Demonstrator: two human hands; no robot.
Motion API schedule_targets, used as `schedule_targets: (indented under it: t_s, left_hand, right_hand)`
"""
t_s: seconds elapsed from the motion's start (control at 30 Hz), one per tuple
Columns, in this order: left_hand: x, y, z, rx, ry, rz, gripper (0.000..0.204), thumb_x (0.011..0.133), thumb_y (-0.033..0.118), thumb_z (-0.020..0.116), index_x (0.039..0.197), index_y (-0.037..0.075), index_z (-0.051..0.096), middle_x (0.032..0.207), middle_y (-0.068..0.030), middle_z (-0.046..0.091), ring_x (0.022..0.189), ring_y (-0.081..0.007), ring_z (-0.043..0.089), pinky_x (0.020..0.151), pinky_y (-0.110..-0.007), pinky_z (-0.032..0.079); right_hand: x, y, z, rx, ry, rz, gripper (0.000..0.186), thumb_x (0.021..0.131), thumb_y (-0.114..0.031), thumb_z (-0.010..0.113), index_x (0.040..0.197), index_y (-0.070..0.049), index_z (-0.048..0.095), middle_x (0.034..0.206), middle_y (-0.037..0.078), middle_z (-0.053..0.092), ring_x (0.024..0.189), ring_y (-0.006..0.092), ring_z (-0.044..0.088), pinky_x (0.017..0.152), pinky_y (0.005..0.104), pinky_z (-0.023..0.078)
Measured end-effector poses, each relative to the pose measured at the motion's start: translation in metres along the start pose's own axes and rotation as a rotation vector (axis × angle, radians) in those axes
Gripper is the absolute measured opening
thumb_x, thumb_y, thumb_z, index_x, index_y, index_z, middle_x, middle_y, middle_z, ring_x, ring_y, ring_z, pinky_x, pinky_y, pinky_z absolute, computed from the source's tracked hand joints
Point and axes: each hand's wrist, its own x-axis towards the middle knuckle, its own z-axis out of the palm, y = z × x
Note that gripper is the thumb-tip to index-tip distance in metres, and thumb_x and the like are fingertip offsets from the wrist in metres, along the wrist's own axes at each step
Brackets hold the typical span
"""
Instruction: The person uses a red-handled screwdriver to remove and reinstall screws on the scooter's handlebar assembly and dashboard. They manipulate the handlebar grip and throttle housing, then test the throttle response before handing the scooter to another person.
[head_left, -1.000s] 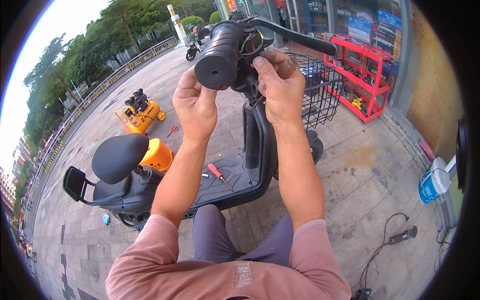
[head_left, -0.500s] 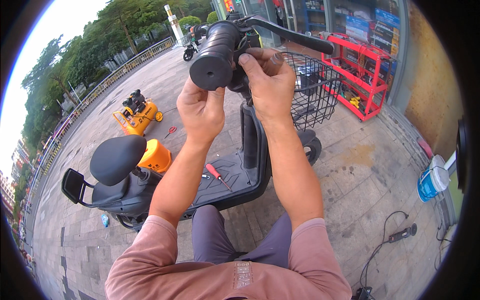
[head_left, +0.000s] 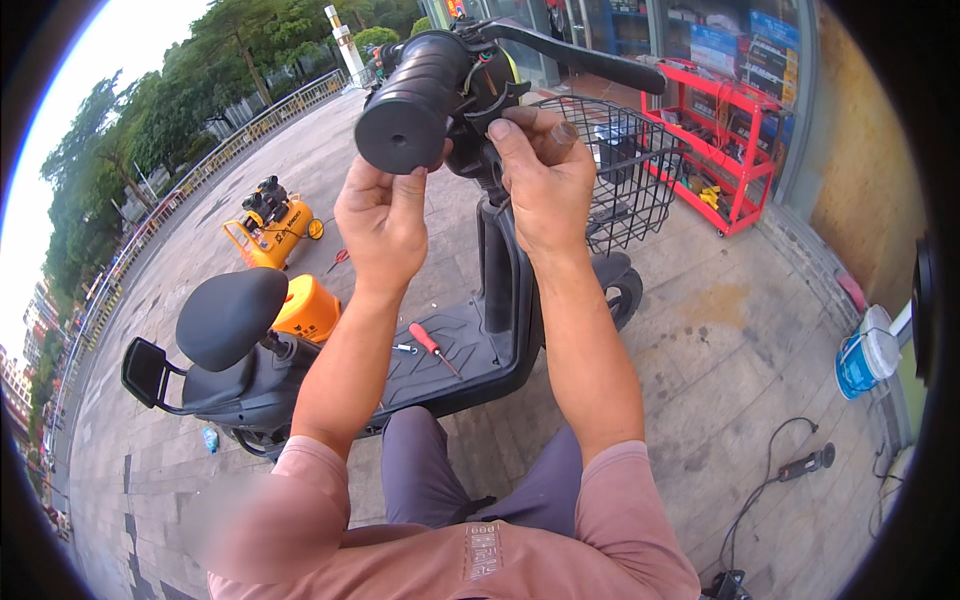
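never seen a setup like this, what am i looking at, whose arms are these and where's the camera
There is no robot here: the bare arms belong to the person wearing the camera on their head. It looks down through a fisheye lens, so straight edges bend near the rim. In front stands a black scooter. The left hand is at the underside of its handlebar grip; the right hand is at the black parts beside it. Exactly what the fingertips pinch is hidden. A red-handled screwdriver lies on the footboard.
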Motion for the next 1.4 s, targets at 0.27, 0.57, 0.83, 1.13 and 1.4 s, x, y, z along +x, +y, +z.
schedule_targets:
  t_s: [0.27,0.57,0.83,1.13,1.4]
  left_hand:
    - [-0.012,0.007,-0.012,-0.06,-0.038,-0.245,0.033,0.093,0.005,0.057,0.122,-0.009,0.05,0.107,-0.0205,0.066,0.085,-0.0221,0.068,0.079,-0.034,0.055]
    - [-0.127,-0.05,-0.057,-0.156,-0.015,-0.901,0.021,0.086,0.01,0.066,0.1,-0.001,0.055,0.094,-0.0174,0.067,0.075,-0.0201,0.066,0.072,-0.033,0.056]
    - [-0.297,-0.06,-0.093,-0.495,0.261,-1.605,0.008,0.091,0.013,0.062,0.097,0.009,0.058,0.091,-0.0079,0.069,0.073,-0.0135,0.066,0.068,-0.031,0.057]
    - [-0.337,-0.045,-0.096,-0.535,0.391,-1.66,0.015,0.088,0.024,0.069,0.085,0.012,0.059,0.08,-0.005,0.068,0.061,-0.0103,0.062,0.056,-0.027,0.052]
    - [-0.331,-0.043,-0.09,-0.474,0.478,-1.669,0.018,0.087,0.024,0.07,0.079,0.012,0.059,0.075,-0.0035,0.066,0.058,-0.0093,0.058,0.054,-0.026,0.049]
  right_hand:
    - [-0.008,0.0,-0.008,0.042,0.001,0.018,0.012,0.084,0.0,0.067,0.094,0.004,0.062,0.08,0.003,0.064,0.069,0.0054,0.056,0.062,0.0188,0.045]
    - [-0.023,-0.003,-0.034,0.024,0.05,0.07,0.011,0.084,0.0,0.066,0.094,0.002,0.062,0.078,0.001,0.063,0.067,0.0038,0.054,0.06,0.0179,0.042]
    - [-0.034,0.003,-0.049,0.017,0.072,0.142,0.012,0.085,0.002,0.065,0.096,0.002,0.06,0.079,0.0,0.061,0.068,0.0035,0.053,0.059,0.0179,0.041]
    - [-0.036,0.002,-0.044,0.027,0.043,0.142,0.012,0.085,0.003,0.065,0.095,0.001,0.061,0.08,0.0,0.061,0.069,0.0034,0.052,0.06,0.0177,0.041]
    - [-0.029,-0.004,-0.034,-0.011,0.043,0.133,0.013,0.084,0.001,0.067,0.096,0.002,0.062,0.081,0.001,0.062,0.069,0.004,0.053,0.061,0.018,0.042]
